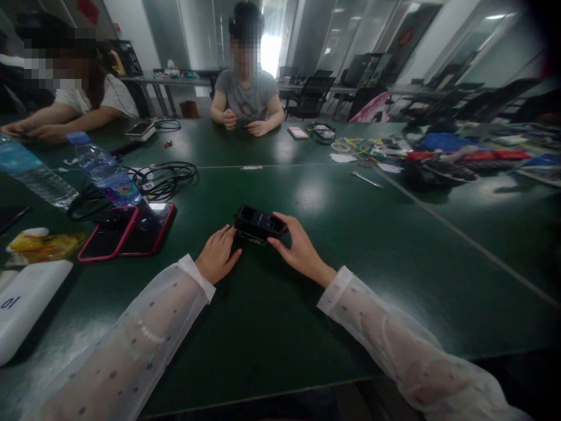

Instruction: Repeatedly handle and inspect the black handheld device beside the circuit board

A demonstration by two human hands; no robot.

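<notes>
A small black plastic housing (pixel 259 221) with dark openings on its top is at the middle of the green table, straight in front of me. Along its near lower edge shows a thin green strip that looks like a circuit board (pixel 252 237). My right hand (pixel 300 245) grips the housing's right end between thumb and fingers. Flat on the table at the left end lies my left hand (pixel 218 255), its fingers stretched out and the fingertips touching or almost touching the housing. The underside of the housing is hidden.
Left of my hands lie two red-edged phones (pixel 149 231), a water bottle (pixel 105 169), coiled black cables (pixel 175 175) and a white box-like device (pixel 33 304). A wrench (pixel 367 179) and tangled wires (pixel 368 146) lie to the right. Two people sit across and at the left.
</notes>
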